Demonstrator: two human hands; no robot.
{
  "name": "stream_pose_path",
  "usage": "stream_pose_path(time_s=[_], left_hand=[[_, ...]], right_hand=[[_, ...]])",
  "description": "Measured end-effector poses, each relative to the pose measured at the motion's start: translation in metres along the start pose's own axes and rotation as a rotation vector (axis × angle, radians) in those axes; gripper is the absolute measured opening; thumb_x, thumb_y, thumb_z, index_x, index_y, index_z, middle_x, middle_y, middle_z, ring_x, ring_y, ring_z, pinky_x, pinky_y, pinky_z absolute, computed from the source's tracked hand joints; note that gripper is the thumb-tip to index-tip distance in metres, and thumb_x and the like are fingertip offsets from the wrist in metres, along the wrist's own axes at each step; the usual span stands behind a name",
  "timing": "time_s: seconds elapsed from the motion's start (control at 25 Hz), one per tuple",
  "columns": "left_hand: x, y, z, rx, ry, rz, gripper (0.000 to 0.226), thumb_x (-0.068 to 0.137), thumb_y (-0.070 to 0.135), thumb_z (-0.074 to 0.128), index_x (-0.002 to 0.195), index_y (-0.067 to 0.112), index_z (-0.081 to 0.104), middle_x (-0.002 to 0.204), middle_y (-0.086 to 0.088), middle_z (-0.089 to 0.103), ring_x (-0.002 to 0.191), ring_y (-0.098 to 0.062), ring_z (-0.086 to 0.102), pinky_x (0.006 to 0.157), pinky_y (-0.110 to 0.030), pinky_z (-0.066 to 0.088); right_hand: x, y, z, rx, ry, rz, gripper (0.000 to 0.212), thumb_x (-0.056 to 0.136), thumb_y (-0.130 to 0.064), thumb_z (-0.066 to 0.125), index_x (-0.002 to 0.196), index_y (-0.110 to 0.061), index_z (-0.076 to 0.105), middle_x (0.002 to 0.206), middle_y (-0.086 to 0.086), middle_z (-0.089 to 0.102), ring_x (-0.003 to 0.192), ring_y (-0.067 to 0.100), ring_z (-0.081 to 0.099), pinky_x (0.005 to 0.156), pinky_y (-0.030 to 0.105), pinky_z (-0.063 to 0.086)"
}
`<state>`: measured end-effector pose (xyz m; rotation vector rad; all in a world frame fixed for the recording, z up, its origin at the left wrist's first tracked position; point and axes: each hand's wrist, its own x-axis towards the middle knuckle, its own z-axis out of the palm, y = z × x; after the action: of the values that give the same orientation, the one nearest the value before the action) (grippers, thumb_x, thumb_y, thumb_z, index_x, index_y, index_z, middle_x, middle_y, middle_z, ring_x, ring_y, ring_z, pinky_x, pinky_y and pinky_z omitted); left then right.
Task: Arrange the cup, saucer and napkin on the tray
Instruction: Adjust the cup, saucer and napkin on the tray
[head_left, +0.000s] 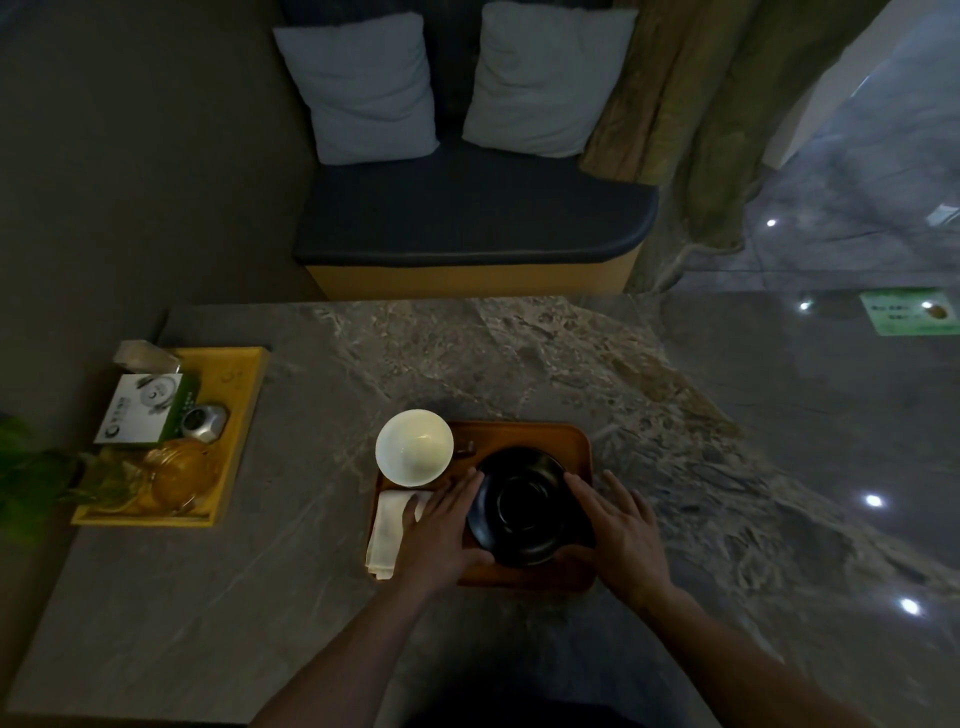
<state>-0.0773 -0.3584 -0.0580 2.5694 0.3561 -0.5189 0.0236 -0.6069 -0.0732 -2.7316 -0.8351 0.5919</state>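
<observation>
A brown tray (574, 441) lies on the marble table in front of me. A black saucer (524, 506) sits on the tray's middle, tilted slightly. My left hand (441, 530) grips its left rim and my right hand (621, 525) its right rim. A white cup (414, 447) stands at the tray's far left corner, its rim hanging over the tray's edge. A folded white napkin (387, 530) lies along the tray's left side, partly under my left hand.
A yellow tray (244, 384) at the table's left holds a white-green box (140, 410), a small metal pot (202, 422) and a glass teapot (179, 475). A green plant (31, 467) sits at the far left. A bench with two cushions stands behind the table.
</observation>
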Motion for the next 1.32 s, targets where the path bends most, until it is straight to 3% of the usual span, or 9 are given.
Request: stream_pose_path(time_s=[0.2, 0.52, 1.0, 1.32], left_hand=[[0.003, 0.0, -0.003, 0.01, -0.027, 0.004, 0.111, 0.075, 0.049, 0.075, 0.149, 0.049, -0.007, 0.162, 0.022, -0.003, 0.149, -0.006, 0.008, 0.118, -0.05, 0.003], [0.0, 0.002, -0.002, 0.012, -0.009, -0.01, 0.108, 0.076, 0.052, 0.072, 0.15, 0.047, -0.006, 0.163, 0.019, -0.002, 0.149, -0.007, 0.01, 0.118, -0.049, 0.003], [0.002, -0.001, -0.002, 0.026, -0.02, -0.022, 0.107, 0.076, 0.053, 0.071, 0.151, 0.046, -0.005, 0.164, 0.018, -0.002, 0.151, -0.012, 0.007, 0.118, -0.052, 0.004], [0.0, -0.001, -0.003, 0.067, -0.04, -0.001, 0.101, 0.08, 0.053, 0.068, 0.153, 0.042, -0.002, 0.164, 0.017, -0.006, 0.151, -0.012, 0.003, 0.119, -0.052, 0.004]], right_hand=[[-0.003, -0.003, 0.002, -0.004, 0.028, 0.025, 0.1, 0.07, -0.072, 0.062, 0.151, -0.041, 0.012, 0.153, -0.007, 0.037, 0.145, 0.028, 0.023, 0.112, 0.053, 0.026], [0.003, -0.003, -0.006, -0.033, -0.029, -0.004, 0.099, 0.076, -0.074, 0.052, 0.149, -0.042, -0.008, 0.16, -0.012, 0.021, 0.149, 0.026, 0.009, 0.117, 0.052, 0.015], [0.0, -0.008, -0.006, -0.037, -0.026, 0.027, 0.098, 0.077, -0.073, 0.054, 0.151, -0.04, 0.0, 0.159, -0.01, 0.023, 0.148, 0.025, 0.012, 0.116, 0.053, 0.014], [-0.005, -0.015, -0.009, -0.021, -0.074, 0.058, 0.088, 0.083, -0.07, 0.048, 0.149, -0.046, -0.005, 0.16, -0.018, 0.002, 0.149, 0.023, 0.005, 0.116, 0.05, 0.017]])
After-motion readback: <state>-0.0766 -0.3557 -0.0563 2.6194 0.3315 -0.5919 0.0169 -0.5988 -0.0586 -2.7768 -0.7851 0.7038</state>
